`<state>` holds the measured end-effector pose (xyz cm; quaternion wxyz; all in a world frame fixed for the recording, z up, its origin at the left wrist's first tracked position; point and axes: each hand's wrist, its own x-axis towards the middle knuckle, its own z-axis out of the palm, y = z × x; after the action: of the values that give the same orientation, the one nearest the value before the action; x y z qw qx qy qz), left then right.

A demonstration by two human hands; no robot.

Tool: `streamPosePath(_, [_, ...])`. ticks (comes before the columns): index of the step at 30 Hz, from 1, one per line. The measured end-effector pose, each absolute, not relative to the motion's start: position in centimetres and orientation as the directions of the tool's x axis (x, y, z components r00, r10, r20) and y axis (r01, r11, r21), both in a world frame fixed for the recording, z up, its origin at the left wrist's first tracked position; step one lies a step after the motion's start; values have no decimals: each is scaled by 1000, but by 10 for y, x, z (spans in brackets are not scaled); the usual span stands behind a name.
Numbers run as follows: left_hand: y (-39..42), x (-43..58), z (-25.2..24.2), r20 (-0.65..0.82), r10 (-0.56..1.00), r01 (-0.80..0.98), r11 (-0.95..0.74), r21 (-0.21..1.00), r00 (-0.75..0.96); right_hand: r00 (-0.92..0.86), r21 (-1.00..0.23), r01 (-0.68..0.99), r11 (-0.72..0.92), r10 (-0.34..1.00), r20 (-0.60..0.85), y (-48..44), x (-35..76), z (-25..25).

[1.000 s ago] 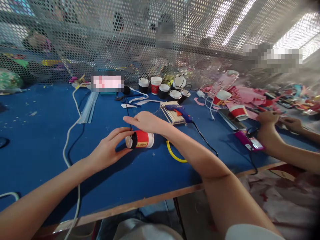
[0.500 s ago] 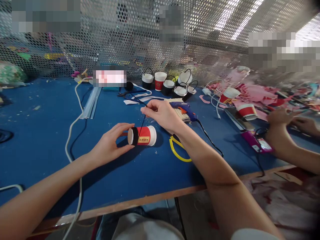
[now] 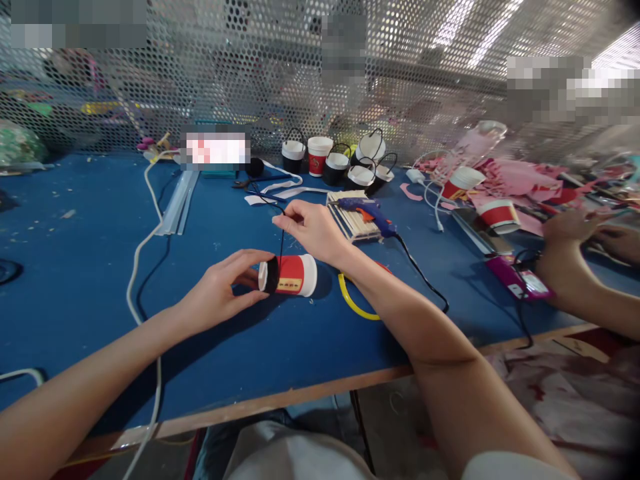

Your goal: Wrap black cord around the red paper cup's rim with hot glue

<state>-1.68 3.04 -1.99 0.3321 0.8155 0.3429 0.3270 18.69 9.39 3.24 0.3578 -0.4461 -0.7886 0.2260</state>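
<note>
Paper cup (image 3: 295, 275) lies on its side on the blue worktop (image 3: 100, 280), near the middle, with its black-banded end facing left. The left hand (image 3: 225, 287) cups that end between thumb and fingertips, which keeps the round cup from rolling. The right hand (image 3: 313, 230) hovers just beyond the cup and pinches a thin black strip (image 3: 281, 240) that runs almost straight up from the band, held taut (its loose end trails off toward the far side). A glue gun (image 3: 367, 212) rests on a stack of sticks (image 3: 350, 223) just right of that hand, within easy reach, and a yellow loop (image 3: 353, 303) lies beside the cup. Another person's hands (image 3: 567, 230) work at the far right.

A second ago the right hand lay low over the cup; now it is lifted. Half a second ago the strip slanted; now it stands nearly upright.
</note>
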Motion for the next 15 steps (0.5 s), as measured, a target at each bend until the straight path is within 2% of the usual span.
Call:
streamPosePath(8, [30, -14, -22, 338, 768, 301, -554, 776, 544, -358, -632, 576, 519, 855, 376, 89, 183, 29])
streamPosePath(15, [28, -11, -19, 241, 831, 283, -421, 862, 502, -351, -588, 607, 535, 844, 405, 86, 180, 29])
